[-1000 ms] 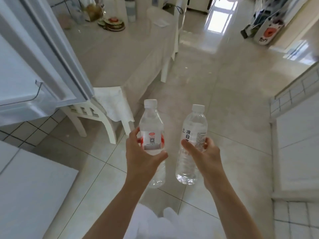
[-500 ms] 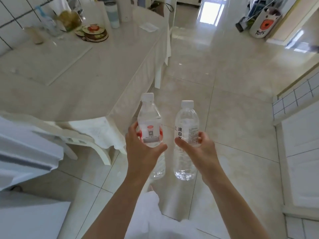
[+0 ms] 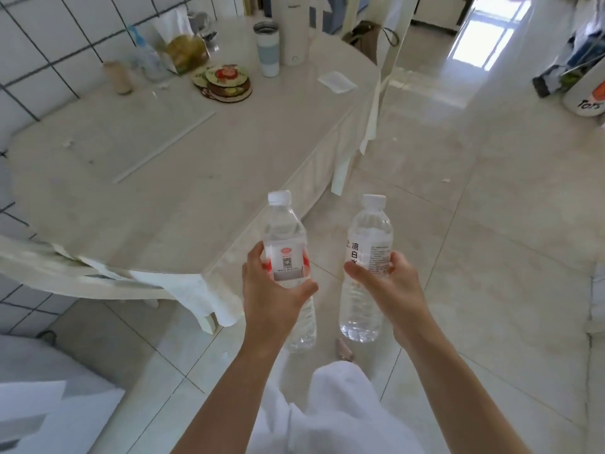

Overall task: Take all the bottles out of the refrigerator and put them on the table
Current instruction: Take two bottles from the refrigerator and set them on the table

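My left hand (image 3: 273, 294) grips a clear water bottle with a red-and-white label (image 3: 284, 235), held upright over the table's near right edge. My right hand (image 3: 389, 283) holds a second clear bottle with a white label and dark characters (image 3: 369, 239), upright above the floor just right of the table. Both bottles have white caps. The oval beige table (image 3: 147, 191) spreads ahead and to the left. A white corner of the refrigerator (image 3: 39, 411) shows at the lower left.
At the table's far end stand a tumbler (image 3: 267, 49), a white kettle (image 3: 289, 24), stacked coasters (image 3: 227, 83), a small jar (image 3: 118, 77) and a bagged item. A white chair (image 3: 108, 283) is tucked at the near end. Tiled floor runs to the right.
The view has swung left and nearer to the table, and the refrigerator door has left the frame. Both hands still hold their bottles, carried closer to the table edge.
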Action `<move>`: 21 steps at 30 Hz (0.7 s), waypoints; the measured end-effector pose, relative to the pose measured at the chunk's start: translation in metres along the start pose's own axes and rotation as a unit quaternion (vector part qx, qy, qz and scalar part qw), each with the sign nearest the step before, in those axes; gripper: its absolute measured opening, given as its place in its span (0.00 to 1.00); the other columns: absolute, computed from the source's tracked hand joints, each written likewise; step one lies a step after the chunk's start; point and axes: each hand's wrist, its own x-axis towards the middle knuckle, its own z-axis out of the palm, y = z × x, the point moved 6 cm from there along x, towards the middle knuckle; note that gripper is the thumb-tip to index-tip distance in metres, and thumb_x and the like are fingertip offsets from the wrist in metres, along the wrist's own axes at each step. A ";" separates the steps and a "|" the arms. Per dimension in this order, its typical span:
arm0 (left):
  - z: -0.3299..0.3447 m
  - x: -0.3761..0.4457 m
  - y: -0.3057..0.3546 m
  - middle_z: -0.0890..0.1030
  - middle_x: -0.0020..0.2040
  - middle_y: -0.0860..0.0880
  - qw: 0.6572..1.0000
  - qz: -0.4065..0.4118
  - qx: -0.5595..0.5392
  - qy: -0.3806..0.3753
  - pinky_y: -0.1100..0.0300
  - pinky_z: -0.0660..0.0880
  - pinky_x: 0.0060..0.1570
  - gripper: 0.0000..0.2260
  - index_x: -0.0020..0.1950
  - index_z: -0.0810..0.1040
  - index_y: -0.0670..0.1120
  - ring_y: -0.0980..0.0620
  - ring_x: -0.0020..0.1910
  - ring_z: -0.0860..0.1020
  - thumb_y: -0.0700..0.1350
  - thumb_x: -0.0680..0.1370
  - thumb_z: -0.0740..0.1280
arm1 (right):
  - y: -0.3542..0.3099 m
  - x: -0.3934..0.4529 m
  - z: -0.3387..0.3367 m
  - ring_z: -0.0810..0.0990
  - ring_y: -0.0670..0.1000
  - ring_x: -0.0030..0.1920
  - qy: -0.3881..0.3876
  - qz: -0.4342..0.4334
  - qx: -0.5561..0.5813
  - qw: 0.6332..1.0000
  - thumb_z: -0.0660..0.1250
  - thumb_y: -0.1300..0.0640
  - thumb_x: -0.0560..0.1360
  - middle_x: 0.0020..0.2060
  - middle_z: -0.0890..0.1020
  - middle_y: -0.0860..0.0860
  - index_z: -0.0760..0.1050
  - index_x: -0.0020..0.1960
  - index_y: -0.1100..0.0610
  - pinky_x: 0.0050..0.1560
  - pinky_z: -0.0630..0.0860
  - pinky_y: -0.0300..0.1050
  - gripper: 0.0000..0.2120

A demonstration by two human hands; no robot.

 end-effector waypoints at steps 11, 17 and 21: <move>0.035 0.030 0.033 0.78 0.55 0.50 0.980 -0.063 -0.051 0.184 0.59 0.79 0.46 0.34 0.60 0.71 0.56 0.55 0.46 0.81 0.43 0.58 0.80 | -0.077 0.129 0.024 0.83 0.52 0.42 -0.169 -0.072 -0.103 0.978 0.78 0.48 0.59 0.40 0.83 0.48 0.74 0.45 0.48 0.46 0.81 0.54 0.19; 0.004 0.031 0.014 0.78 0.54 0.51 0.950 -0.119 -0.045 0.285 0.48 0.80 0.49 0.38 0.59 0.68 0.61 0.53 0.47 0.82 0.49 0.53 0.78 | -0.077 0.145 0.074 0.84 0.52 0.42 -0.263 -0.064 -0.136 0.953 0.78 0.51 0.58 0.39 0.84 0.49 0.76 0.46 0.51 0.44 0.80 0.54 0.19; -0.018 0.056 0.003 0.79 0.53 0.52 0.934 -0.146 -0.066 0.319 0.48 0.80 0.49 0.38 0.59 0.67 0.61 0.53 0.46 0.83 0.52 0.53 0.79 | -0.086 0.156 0.111 0.83 0.50 0.41 -0.292 -0.083 -0.167 0.938 0.77 0.44 0.52 0.40 0.83 0.47 0.75 0.46 0.50 0.45 0.81 0.55 0.26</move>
